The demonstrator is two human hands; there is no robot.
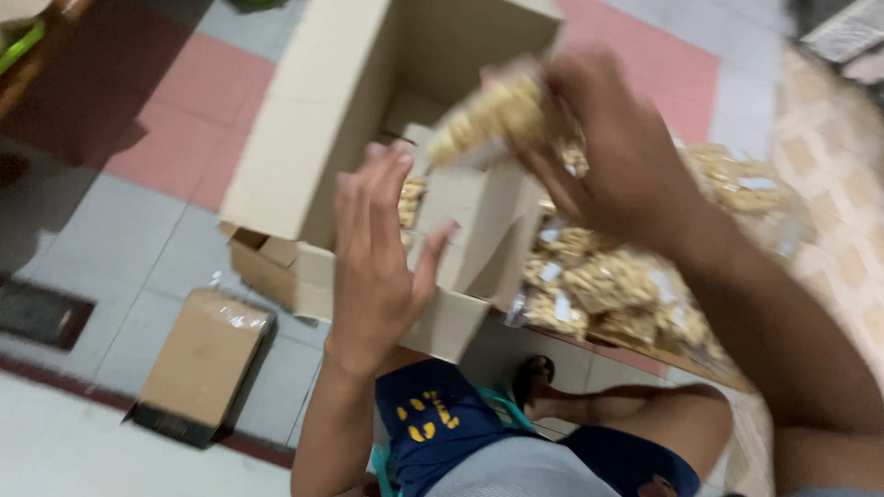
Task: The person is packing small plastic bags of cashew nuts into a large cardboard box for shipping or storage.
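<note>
**Two hands at an open carton, one snack packet held**

One clear packet of pale brown snacks [493, 118] is seen clamped in the right hand [617, 152], at about 1 o'clock from frame centre, above the mouth of the open cardboard box [313, 120]. The view is motion-blurred, so the exact grip cannot be told. The left hand [378, 262] is spread, fingers apart, nothing held, resting at or just against the near box flap [460, 304] at 6 o'clock of the packet; contact cannot be confirmed. More packets are glimpsed inside the box.

Risks, as judged: the packet could be dropped or could snag on the flap, since it is held high and the flap leans inward. The brittle contents could be crushed by a tight squeeze. The heap of packets [617, 285] at 3 o'clock could be knocked by the right forearm, which passes close over it.

Surface and room: a tiled floor [157, 248] in grey and pink squares is seen. A small wrapped brown parcel [203, 364] lies at 8 o'clock, well apart from the box. The heap appears to rest on a low board. The person's knees and blue shorts are seen at 6 o'clock.
</note>
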